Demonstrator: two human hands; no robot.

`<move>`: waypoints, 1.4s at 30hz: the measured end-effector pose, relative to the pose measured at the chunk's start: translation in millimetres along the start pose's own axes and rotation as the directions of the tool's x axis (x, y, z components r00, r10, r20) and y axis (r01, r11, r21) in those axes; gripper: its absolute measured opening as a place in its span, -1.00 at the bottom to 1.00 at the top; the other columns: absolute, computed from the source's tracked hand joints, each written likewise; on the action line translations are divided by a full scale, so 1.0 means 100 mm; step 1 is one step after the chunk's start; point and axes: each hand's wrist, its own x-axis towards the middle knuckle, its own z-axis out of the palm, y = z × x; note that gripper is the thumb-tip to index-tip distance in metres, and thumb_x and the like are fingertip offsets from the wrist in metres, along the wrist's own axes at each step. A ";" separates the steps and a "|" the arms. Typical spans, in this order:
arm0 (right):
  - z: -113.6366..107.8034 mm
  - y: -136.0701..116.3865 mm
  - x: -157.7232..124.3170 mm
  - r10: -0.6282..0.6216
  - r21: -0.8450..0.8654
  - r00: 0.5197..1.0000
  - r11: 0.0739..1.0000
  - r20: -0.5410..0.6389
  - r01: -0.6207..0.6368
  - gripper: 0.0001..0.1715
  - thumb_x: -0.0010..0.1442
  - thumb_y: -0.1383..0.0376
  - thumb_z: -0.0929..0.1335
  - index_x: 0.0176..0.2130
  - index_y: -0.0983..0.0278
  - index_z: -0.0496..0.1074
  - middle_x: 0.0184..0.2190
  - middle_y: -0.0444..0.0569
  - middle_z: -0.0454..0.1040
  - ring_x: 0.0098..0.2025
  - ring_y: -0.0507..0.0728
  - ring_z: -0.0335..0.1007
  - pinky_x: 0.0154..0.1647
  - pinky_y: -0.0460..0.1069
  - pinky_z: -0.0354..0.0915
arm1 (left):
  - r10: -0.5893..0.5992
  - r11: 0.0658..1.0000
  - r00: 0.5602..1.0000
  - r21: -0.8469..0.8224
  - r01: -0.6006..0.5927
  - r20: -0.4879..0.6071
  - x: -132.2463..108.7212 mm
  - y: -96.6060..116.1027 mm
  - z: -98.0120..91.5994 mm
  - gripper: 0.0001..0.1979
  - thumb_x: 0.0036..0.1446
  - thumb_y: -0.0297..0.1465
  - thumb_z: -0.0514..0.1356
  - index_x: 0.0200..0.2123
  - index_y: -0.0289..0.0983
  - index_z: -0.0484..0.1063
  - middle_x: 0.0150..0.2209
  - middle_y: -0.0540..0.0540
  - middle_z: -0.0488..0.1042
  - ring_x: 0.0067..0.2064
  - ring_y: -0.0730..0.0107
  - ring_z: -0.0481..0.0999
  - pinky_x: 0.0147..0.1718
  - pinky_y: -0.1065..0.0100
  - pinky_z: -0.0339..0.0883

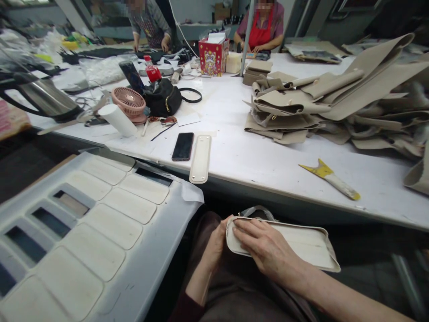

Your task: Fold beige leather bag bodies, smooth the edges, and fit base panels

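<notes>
Down on the lap, the fingers of the right hand [268, 248] lie flat, slightly apart, on a cream leather panel [303, 243]. The fingers of the left hand [216, 243] are clamped on its end just beside them. Beyond the fingers, a cream strip [201, 158] and a phone [182, 146] lie on the desk [261, 156].

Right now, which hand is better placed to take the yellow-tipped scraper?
Probably the right hand: it rests flat on the beige piece the left hand grips, and the scraper lies toward that side.
</notes>
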 end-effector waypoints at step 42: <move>0.00 0.01 -0.04 0.015 -0.009 1.000 1.000 -0.026 -0.015 -0.62 0.30 0.42 0.24 0.09 0.27 0.38 0.07 0.06 0.42 -0.02 0.20 0.30 -0.03 0.12 0.28 | 0.248 0.547 0.966 0.812 -0.204 0.075 -0.06 0.85 0.19 -0.68 0.29 -0.21 0.10 -0.37 -0.30 0.48 -0.38 -0.08 0.49 -0.31 0.35 0.45 -0.29 0.37 0.25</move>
